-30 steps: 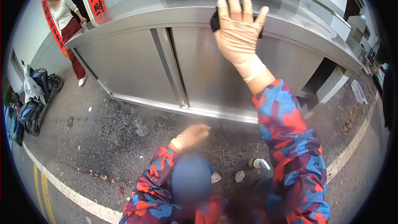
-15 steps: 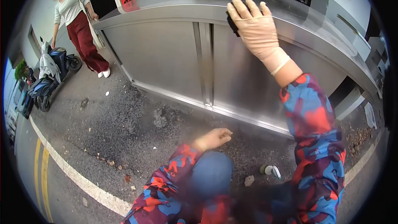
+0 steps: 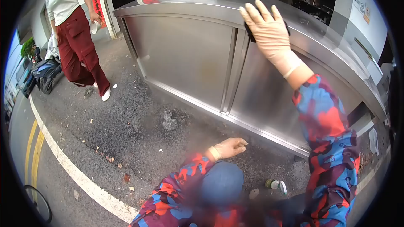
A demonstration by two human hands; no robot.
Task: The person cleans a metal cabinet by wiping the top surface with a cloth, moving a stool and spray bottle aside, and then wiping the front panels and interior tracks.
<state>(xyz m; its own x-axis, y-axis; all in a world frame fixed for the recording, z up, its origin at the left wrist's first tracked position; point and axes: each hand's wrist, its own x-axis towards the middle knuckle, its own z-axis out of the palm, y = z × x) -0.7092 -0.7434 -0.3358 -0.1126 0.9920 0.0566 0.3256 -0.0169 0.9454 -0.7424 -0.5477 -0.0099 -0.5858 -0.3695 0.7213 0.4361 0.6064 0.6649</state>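
A stainless steel cabinet (image 3: 181, 54) with sliding doors stands on the asphalt in front of me. My right hand (image 3: 271, 35), in a pale glove, is raised to its upper front edge. Under that palm is a black scrubbing pad (image 3: 251, 32), mostly covered and pressed against the rim. The fingers lie over it, pointing up. Low down by my bent knee (image 3: 222, 183), my left hand (image 3: 229, 148) hovers, also gloved. Its fingers are loosely bent with nothing visible in them, apart from the cabinet.
A spray bottle (image 3: 277, 185) lies on the ground near a stone (image 3: 253, 193). A person in red trousers (image 3: 80, 42) walks at the left, carrying something white. Behind are parked scooters (image 3: 46, 73). A white line (image 3: 80, 178) crosses the road.
The view has shifted, so the cabinet sits farther right. My right hand stays at the rim with the black pad. The person at the left has stepped closer, away from the scooters.
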